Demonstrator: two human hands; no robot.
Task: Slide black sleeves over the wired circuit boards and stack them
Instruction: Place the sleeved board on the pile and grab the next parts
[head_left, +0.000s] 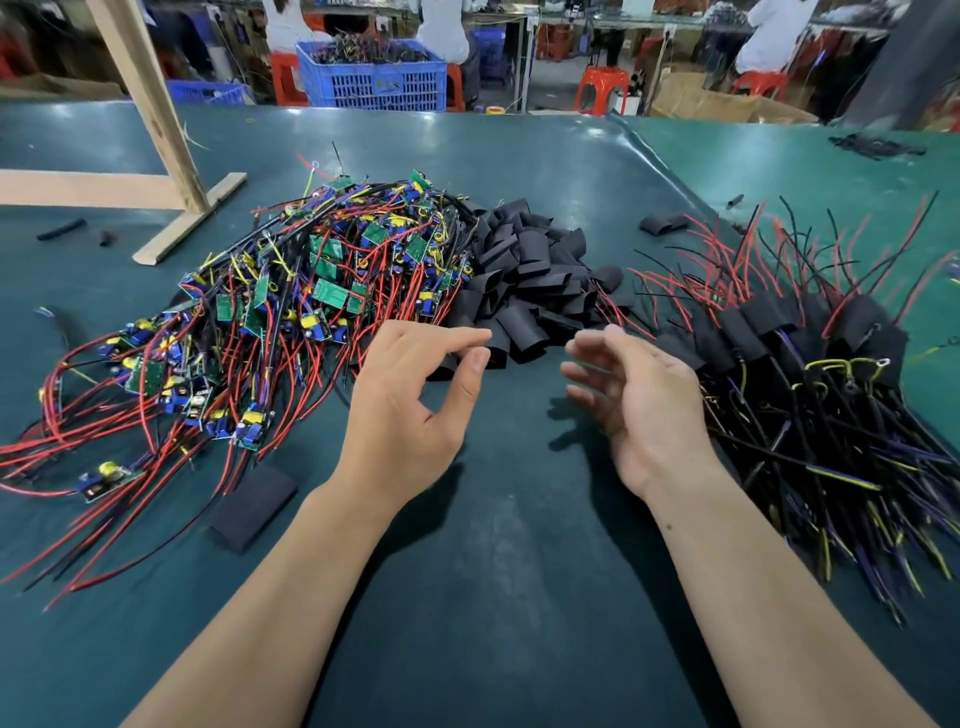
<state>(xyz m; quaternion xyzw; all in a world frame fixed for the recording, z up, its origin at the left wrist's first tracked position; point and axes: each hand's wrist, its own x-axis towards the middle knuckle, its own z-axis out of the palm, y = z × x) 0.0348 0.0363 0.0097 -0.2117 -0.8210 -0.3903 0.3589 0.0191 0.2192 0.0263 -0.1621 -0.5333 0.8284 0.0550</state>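
A big tangle of bare green circuit boards (322, 280) with red, black and yellow wires lies at the left of the green table. Loose black sleeves (530, 275) are heaped in the middle, just beyond both hands. Sleeved boards (810, 353) with their wires are piled at the right. My left hand (415, 400) hovers over the table near the heap's front edge, thumb and forefinger close together, holding nothing. My right hand (639, 400) hangs beside the sleeved pile, fingers loosely spread and blurred, empty.
A flat black sleeve (252, 506) lies alone by my left forearm. A wooden frame (171, 171) stands at the back left of the green table (498, 597). Beyond the far edge are a blue crate (374, 78), red stools and seated people.
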